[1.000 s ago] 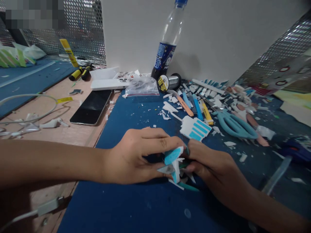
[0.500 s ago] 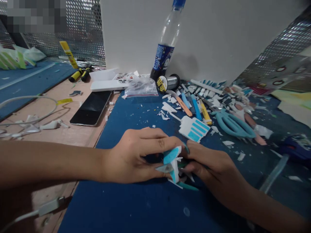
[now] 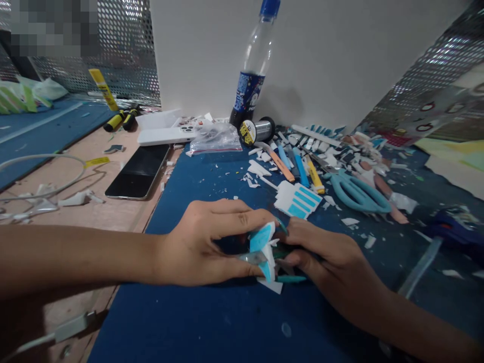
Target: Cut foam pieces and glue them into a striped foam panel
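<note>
A small, bent blue-and-white cut piece (image 3: 260,239) is between the fingers and thumb of my left hand (image 3: 204,242), which is closed on it. My right hand (image 3: 325,252) meets it from the right, fingertips and thumb pressed in close; what they grip is hidden. Slim teal pointed shapes show at the fingertips, and a translucent pointed bit crosses the piece's left side. Just below the hands a white flat scrap (image 3: 270,286) pokes out. Beyond them lies a white card with blue stripes (image 3: 298,200).
Teal-handled scissors (image 3: 357,194), coloured cutters (image 3: 282,164) and scraps lie to the right on the blue mat (image 3: 189,322). A blue glue gun (image 3: 454,232) is farther right. Behind stand a bottle (image 3: 251,75) and wire spool (image 3: 257,131). A phone (image 3: 138,171) lies left.
The whole view has shifted slightly, so things appear a little farther left. Both hands keep nearly the same hold; the blue-and-white piece has tilted slightly between them.
</note>
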A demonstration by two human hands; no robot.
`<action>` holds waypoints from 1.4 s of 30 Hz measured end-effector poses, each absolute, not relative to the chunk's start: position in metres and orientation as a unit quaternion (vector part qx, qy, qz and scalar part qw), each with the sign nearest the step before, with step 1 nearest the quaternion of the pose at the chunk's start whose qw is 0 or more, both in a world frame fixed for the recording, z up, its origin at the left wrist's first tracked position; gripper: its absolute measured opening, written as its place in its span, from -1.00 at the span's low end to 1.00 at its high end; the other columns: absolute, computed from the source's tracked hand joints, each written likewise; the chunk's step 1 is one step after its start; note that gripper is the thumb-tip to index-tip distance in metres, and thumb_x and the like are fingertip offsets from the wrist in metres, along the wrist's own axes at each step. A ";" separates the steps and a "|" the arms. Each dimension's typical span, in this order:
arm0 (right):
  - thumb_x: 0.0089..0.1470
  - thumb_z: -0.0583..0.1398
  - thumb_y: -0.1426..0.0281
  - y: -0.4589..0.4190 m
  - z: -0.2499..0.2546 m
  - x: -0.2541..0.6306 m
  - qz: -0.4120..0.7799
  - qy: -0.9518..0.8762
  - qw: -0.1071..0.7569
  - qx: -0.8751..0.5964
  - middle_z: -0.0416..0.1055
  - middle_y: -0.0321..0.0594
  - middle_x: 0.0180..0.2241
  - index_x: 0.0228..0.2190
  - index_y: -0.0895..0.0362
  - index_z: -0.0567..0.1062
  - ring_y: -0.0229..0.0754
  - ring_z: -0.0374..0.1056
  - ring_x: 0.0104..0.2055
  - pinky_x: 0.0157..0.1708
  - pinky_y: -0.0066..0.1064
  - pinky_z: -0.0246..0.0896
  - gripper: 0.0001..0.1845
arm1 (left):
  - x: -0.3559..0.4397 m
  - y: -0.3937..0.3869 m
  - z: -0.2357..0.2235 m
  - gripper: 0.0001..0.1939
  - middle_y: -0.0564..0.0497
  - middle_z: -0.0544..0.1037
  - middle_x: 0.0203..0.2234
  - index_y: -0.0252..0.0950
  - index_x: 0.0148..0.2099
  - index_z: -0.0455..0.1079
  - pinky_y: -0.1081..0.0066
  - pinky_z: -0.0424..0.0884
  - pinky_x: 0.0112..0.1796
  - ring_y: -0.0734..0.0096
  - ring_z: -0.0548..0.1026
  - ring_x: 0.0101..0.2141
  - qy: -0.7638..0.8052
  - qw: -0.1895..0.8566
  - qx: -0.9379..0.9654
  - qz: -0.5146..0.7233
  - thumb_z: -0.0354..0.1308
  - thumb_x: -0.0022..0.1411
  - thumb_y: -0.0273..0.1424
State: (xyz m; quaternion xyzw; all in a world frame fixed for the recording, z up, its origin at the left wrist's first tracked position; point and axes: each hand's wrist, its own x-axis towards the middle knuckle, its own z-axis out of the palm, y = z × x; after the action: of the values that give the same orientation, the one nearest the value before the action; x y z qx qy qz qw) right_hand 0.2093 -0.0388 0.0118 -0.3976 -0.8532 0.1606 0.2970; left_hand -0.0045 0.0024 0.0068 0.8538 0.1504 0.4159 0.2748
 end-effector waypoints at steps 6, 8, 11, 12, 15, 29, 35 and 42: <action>0.18 0.07 0.43 -0.039 0.012 0.208 0.162 -0.833 0.321 -0.421 0.29 -0.37 -0.59 -0.44 0.08 0.36 -0.33 0.17 -0.60 -0.58 -0.50 0.09 -0.85 | -0.002 0.004 0.005 -0.60 -0.12 0.55 -0.34 -0.45 -0.06 0.42 0.51 0.43 -0.35 0.41 0.50 -0.36 0.166 0.326 0.834 0.414 0.32 0.04 -0.41; 0.18 0.07 0.39 -0.038 0.014 0.210 0.173 -0.810 0.339 -0.447 0.31 -0.36 -0.58 -0.45 0.07 0.37 -0.34 0.18 -0.60 -0.61 -0.52 0.08 -0.84 | -0.002 0.004 0.005 -0.63 -0.10 0.55 -0.37 -0.44 -0.08 0.44 0.50 0.42 -0.37 0.41 0.49 -0.38 0.174 0.330 0.824 0.427 0.31 0.05 -0.40; 0.19 0.07 0.34 -0.036 0.017 0.213 0.182 -0.768 0.360 -0.497 0.28 -0.37 -0.60 -0.50 0.07 0.36 -0.34 0.18 -0.60 -0.63 -0.54 0.07 -0.77 | -0.001 0.003 0.005 -0.67 -0.09 0.55 -0.38 -0.43 -0.13 0.46 0.49 0.41 -0.37 0.41 0.49 -0.39 0.189 0.331 0.818 0.430 0.30 0.06 -0.36; 0.19 0.06 0.33 -0.035 0.017 0.215 0.182 -0.760 0.359 -0.510 0.27 -0.37 -0.61 -0.50 0.08 0.38 -0.34 0.18 -0.60 -0.63 -0.54 0.07 -0.76 | -0.001 0.003 0.006 -0.67 -0.10 0.55 -0.37 -0.43 -0.14 0.46 0.48 0.41 -0.37 0.41 0.48 -0.39 0.196 0.330 0.820 0.424 0.30 0.05 -0.35; 0.21 0.03 0.31 -0.033 0.016 0.217 0.181 -0.753 0.347 -0.529 0.25 -0.38 -0.65 -0.43 0.08 0.43 -0.35 0.18 -0.64 -0.64 -0.53 0.07 -0.75 | -0.001 0.003 0.007 -0.63 -0.09 0.53 -0.38 -0.45 -0.13 0.46 0.48 0.40 -0.36 0.42 0.45 -0.40 0.226 0.310 0.828 0.410 0.31 0.04 -0.32; 0.29 -0.09 0.29 -0.038 0.019 0.215 0.252 -0.794 0.310 -0.458 0.26 -0.39 -0.72 -0.52 0.10 0.33 -0.39 0.18 -0.72 -0.69 -0.56 0.04 -0.61 | -0.001 0.003 0.008 -0.54 0.01 0.55 -0.42 -0.32 -0.10 0.45 0.50 0.40 -0.38 0.43 0.49 -0.41 0.277 0.292 0.827 0.392 0.37 -0.06 -0.24; 0.29 -0.10 0.32 -0.042 0.019 0.211 0.284 -0.799 0.285 -0.446 0.26 -0.37 -0.69 -0.56 0.12 0.29 -0.40 0.17 -0.70 -0.67 -0.56 0.03 -0.59 | -0.001 0.004 0.007 -0.51 -0.07 0.60 -0.31 -0.37 -0.07 0.43 0.47 0.48 -0.30 0.34 0.56 -0.33 0.246 0.362 0.802 0.408 0.36 -0.05 -0.24; 0.29 -0.11 0.33 -0.042 0.017 0.209 0.290 -0.805 0.268 -0.442 0.21 -0.39 -0.69 -0.56 0.12 0.26 -0.40 0.13 -0.70 -0.66 -0.55 0.00 -0.60 | -0.001 0.004 0.008 -0.51 -0.11 0.61 -0.27 -0.41 -0.07 0.41 0.49 0.49 -0.25 0.34 0.57 -0.30 0.230 0.363 0.803 0.413 0.37 -0.04 -0.29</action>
State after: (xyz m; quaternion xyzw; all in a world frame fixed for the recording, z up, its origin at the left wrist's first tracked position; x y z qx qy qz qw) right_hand 0.2094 -0.0422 0.0167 -0.4422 -0.8053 0.2900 0.2679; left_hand -0.0012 0.0039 0.0083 0.8026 0.2302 0.4132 0.3634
